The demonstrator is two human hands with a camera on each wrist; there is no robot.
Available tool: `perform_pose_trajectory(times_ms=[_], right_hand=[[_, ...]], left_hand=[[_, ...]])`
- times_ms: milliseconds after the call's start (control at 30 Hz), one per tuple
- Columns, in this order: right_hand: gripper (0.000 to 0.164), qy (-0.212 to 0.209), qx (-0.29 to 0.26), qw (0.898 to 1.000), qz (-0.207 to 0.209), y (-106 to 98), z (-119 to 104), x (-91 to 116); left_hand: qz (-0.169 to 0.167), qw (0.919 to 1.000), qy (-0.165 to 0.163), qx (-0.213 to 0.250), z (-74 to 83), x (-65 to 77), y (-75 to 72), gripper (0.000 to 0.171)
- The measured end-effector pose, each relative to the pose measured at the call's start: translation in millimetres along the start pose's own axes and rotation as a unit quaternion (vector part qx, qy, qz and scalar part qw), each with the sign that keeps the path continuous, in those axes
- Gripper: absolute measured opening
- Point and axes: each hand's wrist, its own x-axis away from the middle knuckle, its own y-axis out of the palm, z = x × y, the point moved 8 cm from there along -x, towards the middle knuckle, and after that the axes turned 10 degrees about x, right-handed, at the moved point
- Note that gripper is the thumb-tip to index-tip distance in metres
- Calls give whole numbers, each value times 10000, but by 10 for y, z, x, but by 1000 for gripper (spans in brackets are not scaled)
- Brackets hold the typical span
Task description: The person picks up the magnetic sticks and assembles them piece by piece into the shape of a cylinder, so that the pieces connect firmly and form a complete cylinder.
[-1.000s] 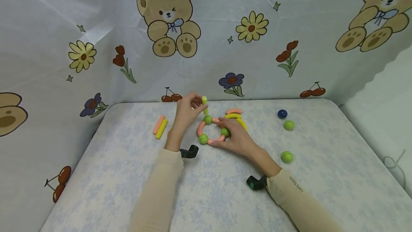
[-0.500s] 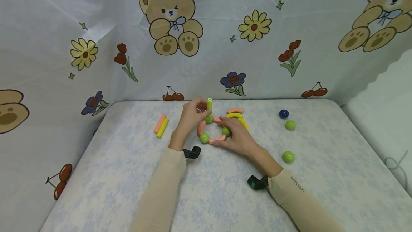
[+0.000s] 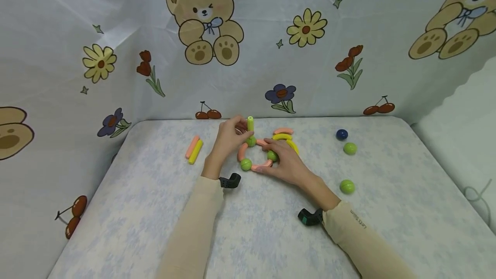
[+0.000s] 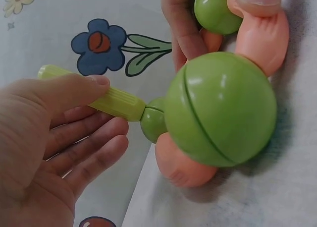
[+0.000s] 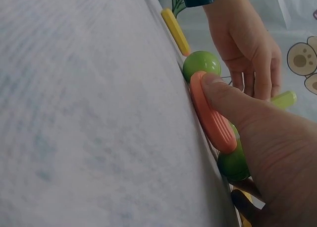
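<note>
My left hand [image 3: 228, 139] pinches a yellow-green stick [image 3: 250, 123] between thumb and fingers. The stick stands upright, its lower end against the green ball [image 3: 251, 141] at the far side of a ring. That ring joins curved pink pieces [image 3: 242, 152] with three green balls; another ball [image 3: 246, 164] sits at its near left. In the left wrist view the stick [image 4: 121, 103] meets the small far ball [image 4: 152, 120]. Around the ring's right ball [image 3: 272, 155], my right hand [image 3: 287, 162] grips the ring. Its thumb presses a curved pink piece [image 5: 210, 110] in the right wrist view.
Left of the ring lie a pink stick [image 3: 192, 147] and a yellow stick [image 3: 195, 152]. Behind the right hand are curved yellow pieces [image 3: 282, 137] and a curved pink one [image 3: 283, 131]. A blue ball [image 3: 342, 134] and loose green balls [image 3: 347, 186] rest at the right.
My left hand has brought the yellow-green stick down onto the ring's far green ball; it was held just above it. The right hand keeps its grip on the ring.
</note>
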Motion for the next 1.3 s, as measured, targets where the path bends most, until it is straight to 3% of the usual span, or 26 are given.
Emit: perform_pose_trajectory(times_ms=[200,333,500,667,800,867,1033,1100,1200,1300], right_hand=[[73,70,-59,9999,-79,-17,21,0],[73,-4,-94,9999,-81,-9,-1,-22],[77,-38,-70,10000,-11,-10,-16,-47],[81,28,40,10000,-19,-14,-37,-15],[79,2,126,9999,55,-41,-63,12],[76,-50,208,9997,139,-49,-89,17],[67,-100,268,9990,338,-70,-98,36],[64,-122,248,9991,335,-56,-95,37],[61,-101,195,9996,195,-19,-94,30],[59,-62,129,9999,75,1,-112,17]], left_hand=[[-360,9989,-145,-249,51,-8,-36,28],[-309,9980,-215,-510,179,21,-293,35],[-76,9965,-184,-809,230,89,-611,24],[171,9890,-499,-1382,2,271,-891,19],[736,9733,-978,-1943,-193,427,-1191,20],[868,9643,-1376,-2090,-299,518,-1330,24],[373,9438,-2439,-2199,-530,638,-1455,32],[185,9375,-2667,-2226,-590,658,-1460,31],[75,9377,-2689,-2201,-643,664,-1453,28],[95,9433,-2593,-2070,-664,662,-1451,26]])
